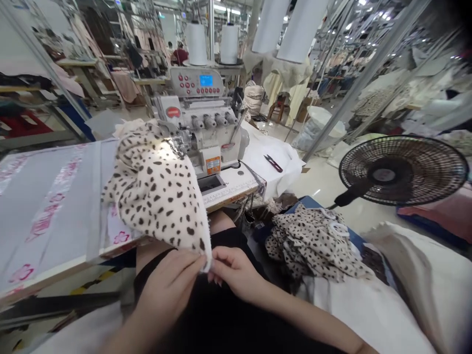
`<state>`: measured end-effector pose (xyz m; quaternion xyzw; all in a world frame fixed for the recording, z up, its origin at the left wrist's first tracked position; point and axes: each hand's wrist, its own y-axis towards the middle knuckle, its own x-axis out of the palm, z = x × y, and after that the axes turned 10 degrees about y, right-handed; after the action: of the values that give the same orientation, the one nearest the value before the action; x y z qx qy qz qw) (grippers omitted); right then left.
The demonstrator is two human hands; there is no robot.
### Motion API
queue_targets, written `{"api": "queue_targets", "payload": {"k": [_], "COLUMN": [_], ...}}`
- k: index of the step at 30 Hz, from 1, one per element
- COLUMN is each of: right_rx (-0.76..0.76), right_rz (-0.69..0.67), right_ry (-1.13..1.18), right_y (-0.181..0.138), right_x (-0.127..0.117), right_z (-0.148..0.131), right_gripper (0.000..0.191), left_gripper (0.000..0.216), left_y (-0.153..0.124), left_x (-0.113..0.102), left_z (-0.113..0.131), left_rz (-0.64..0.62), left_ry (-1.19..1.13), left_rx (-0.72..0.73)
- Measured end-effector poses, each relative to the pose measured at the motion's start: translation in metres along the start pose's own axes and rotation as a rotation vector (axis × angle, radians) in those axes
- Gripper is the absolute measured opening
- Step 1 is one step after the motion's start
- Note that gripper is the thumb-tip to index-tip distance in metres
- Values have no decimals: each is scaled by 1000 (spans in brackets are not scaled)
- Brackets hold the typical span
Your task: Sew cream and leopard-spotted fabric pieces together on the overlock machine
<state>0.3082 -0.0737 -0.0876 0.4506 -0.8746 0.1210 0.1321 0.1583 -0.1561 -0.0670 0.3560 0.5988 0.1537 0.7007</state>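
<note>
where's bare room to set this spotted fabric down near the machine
The flower-printed tabletop left of the spotted fabric has the widest flat stretch, bordered by the sewing machine. A smaller patch is the white sheet right of the machine, around the snips. It's crowded at the pile of spotted pieces beside the right hand.

You've got blk shorts or skirt point(217, 314) on, hem above bare knees point(222, 221). L hand point(165, 290) & R hand point(236, 273) both bare, longish nails point(211, 278) on R. Can't tell if white fabric point(368, 314) by yr arm is clothing.
</note>
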Motion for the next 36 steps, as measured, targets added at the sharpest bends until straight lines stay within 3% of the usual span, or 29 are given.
{"api": "queue_targets", "payload": {"k": [9, 24, 30, 36], "right_rx": [-45, 22, 92, 146], "right_rz": [-14, -24, 17, 50], "right_ry": [-63, -52, 8, 55], "right_y": [-1, -1, 0, 5], "right_x": [-3, -2, -2, -4], "right_z": [-6, -6, 0, 7], "right_gripper": [32, 29, 21, 15], "left_gripper": [25, 23, 19, 21], "left_y": [2, 0, -2, 4], "left_x": [-3, -6, -3, 3], "left_z": [0, 8, 4, 1], "left_rz": [-33, -56, -51, -45], "left_ry": [-51, -74, -25, 70], "left_rx": [-6, -28, 20, 167]}}
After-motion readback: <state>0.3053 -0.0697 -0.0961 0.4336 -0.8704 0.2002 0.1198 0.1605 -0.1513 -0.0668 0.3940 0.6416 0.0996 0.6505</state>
